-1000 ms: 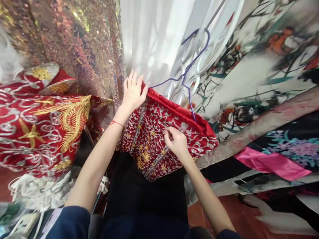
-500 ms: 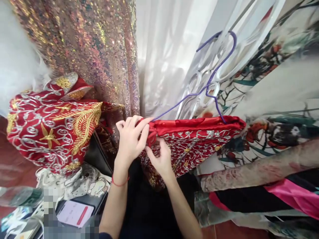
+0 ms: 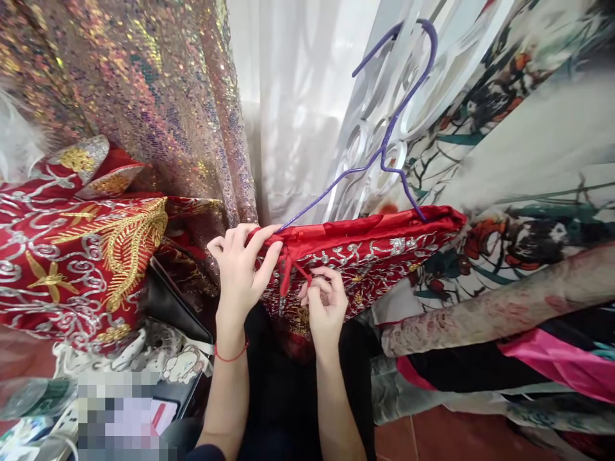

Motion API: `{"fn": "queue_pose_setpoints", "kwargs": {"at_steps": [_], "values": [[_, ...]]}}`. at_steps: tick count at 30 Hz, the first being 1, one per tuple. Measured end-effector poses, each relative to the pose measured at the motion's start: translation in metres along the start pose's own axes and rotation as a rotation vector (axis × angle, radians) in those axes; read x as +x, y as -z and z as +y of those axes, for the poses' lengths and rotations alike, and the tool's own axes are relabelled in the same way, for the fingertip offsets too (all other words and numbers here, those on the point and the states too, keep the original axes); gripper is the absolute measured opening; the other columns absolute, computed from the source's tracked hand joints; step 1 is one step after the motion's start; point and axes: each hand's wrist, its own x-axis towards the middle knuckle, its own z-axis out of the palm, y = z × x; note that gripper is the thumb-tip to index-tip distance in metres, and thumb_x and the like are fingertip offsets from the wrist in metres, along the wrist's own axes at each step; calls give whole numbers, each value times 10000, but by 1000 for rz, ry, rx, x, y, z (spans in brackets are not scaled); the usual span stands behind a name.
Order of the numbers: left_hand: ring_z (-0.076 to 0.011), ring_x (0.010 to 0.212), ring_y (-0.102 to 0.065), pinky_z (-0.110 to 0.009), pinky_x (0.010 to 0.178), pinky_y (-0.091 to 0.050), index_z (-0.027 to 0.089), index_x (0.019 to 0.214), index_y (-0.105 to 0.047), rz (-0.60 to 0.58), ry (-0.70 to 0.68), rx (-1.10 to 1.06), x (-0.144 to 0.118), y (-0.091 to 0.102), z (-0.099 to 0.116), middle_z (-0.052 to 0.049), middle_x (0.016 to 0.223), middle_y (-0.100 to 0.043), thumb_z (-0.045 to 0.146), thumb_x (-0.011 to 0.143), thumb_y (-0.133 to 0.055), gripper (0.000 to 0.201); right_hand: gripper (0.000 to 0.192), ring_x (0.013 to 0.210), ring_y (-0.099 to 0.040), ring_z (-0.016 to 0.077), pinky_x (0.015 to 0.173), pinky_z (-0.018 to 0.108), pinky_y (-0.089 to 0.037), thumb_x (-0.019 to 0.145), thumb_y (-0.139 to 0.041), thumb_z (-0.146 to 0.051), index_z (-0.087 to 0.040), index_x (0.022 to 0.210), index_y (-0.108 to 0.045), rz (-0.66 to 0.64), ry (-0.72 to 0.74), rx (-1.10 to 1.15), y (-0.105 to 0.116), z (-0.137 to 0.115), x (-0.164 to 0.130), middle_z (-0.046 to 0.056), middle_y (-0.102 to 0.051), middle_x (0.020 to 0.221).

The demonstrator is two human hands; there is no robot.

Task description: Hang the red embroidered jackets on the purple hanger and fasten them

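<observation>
Both hands [image 3: 283, 275] lower on ribbon [image 3: 287, 272]

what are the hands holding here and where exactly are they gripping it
Both hold the red embroidered garment on the purple hanger. The left hand pinches its red top edge at the end; the right hand pinches a thin red tie hanging there.

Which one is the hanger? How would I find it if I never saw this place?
Start at the white curtain in the middle and look just to its right. The hanger is a thin purple wire with its hook curling near the top, and the red embroidered garment is draped over it, held at one end by the left hand. Nothing else nearby is purple or wiry.
</observation>
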Motion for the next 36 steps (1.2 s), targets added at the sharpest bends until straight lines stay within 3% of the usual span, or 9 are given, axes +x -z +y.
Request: {"fn": "queue_pose_setpoints", "kwargs": {"at_steps": [10,16,24,28,32,34,36], "values": [[-227,1047,-564,-406,916,-281,297,1196,-672,-18,18,-8,1,-11,2,-43,1084,-644,428,943,-592,296,119,634,-611,119,602,241,-482,905,-542,-298,-212,985,-559,18,31,-194,20,33,5,-29,-634,729],[-233,1052,-559,-404,916,-284,301,1184,-668,-18,35,-16,1,-20,2,-44,1093,-645,383,941,-588,269,130,586,-578,116,608,247,-471,884,-535,-289,-203,974,-571,164,85,-386,31,41,6,-18,-639,723],[-245,1084,-554,-409,932,-283,299,1149,-675,-17,43,-76,11,-20,-6,-43,1105,-651,358,914,-602,253,185,591,-579,168,644,288,-460,827,-561,-345,-209,952,-570,465,41,-710,109,66,-1,-13,-590,676],[-244,1070,-558,-410,931,-284,292,1131,-678,-8,74,-78,10,-20,-4,-39,1090,-659,328,899,-601,247,204,612,-602,199,666,315,-462,806,-548,-369,-210,931,-574,577,26,-791,134,68,4,33,-638,715],[-236,1073,-563,-405,932,-289,293,1133,-675,-9,63,-78,8,-16,-4,-38,1097,-658,323,897,-598,250,217,586,-585,197,653,321,-458,810,-541,-361,-206,955,-589,511,5,-802,132,70,5,33,-642,700],[-233,1078,-565,-403,937,-289,294,1140,-674,-14,51,-87,8,-13,-5,-36,1107,-653,314,893,-599,259,200,590,-582,199,647,328,-459,823,-540,-341,-201,953,-603,430,31,-817,118,66,5,41,-651,708],[-233,1083,-566,-403,943,-288,297,1142,-671,-24,56,-94,9,-11,-6,-32,1116,-649,294,876,-604,274,174,678,-608,220,702,355,-475,854,-546,-336,-198,931,-619,371,155,-831,97,56,5,72,-677,778]]}}
